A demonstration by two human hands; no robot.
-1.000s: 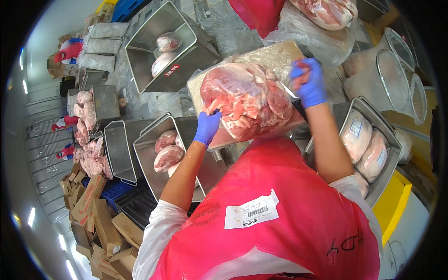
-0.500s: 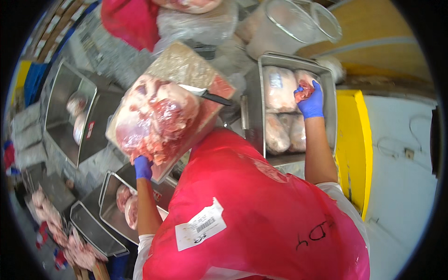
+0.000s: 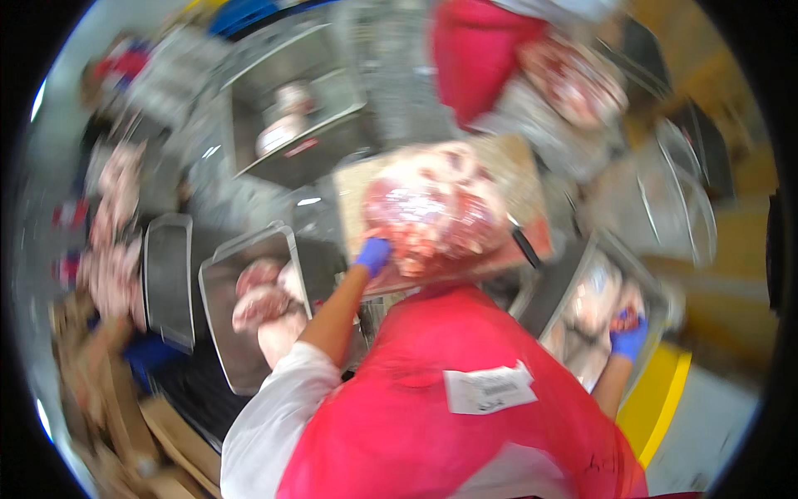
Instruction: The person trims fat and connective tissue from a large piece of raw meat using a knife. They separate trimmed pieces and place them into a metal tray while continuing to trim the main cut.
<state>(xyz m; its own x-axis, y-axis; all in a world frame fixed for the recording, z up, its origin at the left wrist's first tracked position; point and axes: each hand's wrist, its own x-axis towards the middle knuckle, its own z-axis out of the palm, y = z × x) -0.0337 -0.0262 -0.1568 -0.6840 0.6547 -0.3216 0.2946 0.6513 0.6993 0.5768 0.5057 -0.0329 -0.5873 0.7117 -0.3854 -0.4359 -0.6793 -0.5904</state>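
Note:
My blue-gloved left hand (image 3: 374, 254) grips the lower left edge of a large piece of raw meat (image 3: 436, 200) on a pale cutting board (image 3: 519, 170). A knife (image 3: 524, 245) with a black handle lies at the board's right edge, beside the meat. My blue-gloved right hand (image 3: 628, 333) is low at the right, holding red meat scraps (image 3: 628, 314) over a steel bin (image 3: 553, 287) of pale wrapped cuts (image 3: 592, 291). The picture is blurred, so fine detail is unclear.
Steel bins with meat (image 3: 262, 312) stand left and ahead (image 3: 332, 150). A red bag (image 3: 474, 58) and wrapped meat (image 3: 573, 79) are at the back. Clear containers (image 3: 665, 200) stand right, a yellow edge (image 3: 665, 399) below. Cardboard (image 3: 125, 399) lies lower left, with distant workers (image 3: 71, 214).
My right hand has moved from beside the board down and right to over the bin, carrying scraps. My left hand stays on the meat. The head view swung right, then back.

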